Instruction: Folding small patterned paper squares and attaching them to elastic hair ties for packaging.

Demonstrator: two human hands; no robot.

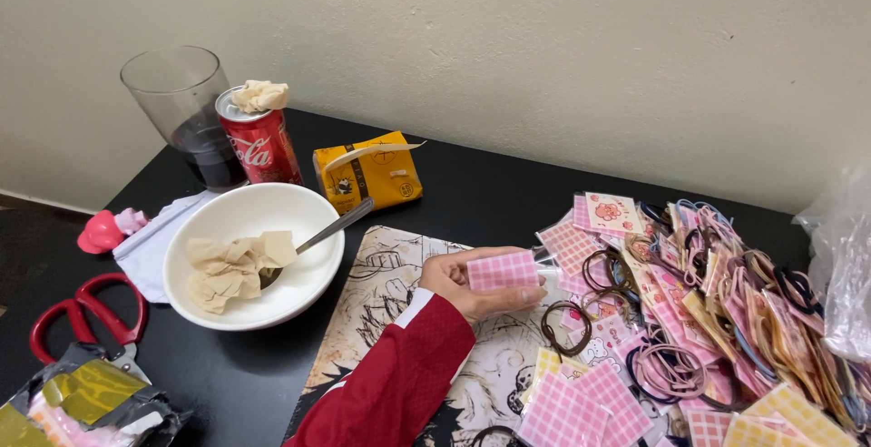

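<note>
White bowl (313, 294) on black surface (481, 188), crumpled tissue (231, 268) and spoon (328, 229) inside. Behind it: red can (263, 147) topped with tissue wad (260, 96), glass (186, 111) of dark drink, yellow packet (367, 175). Red scissors (86, 315) at left edge, beside torn wrapper (86, 403). Clear plastic bag (844, 265) far right.

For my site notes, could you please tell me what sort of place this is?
Probably a home table used for both eating and small packing work: a white ceramic bowl with crumpled tissue, a red drink can, and a heap of pink checked cards with elastic hair ties on the black tabletop.
</note>
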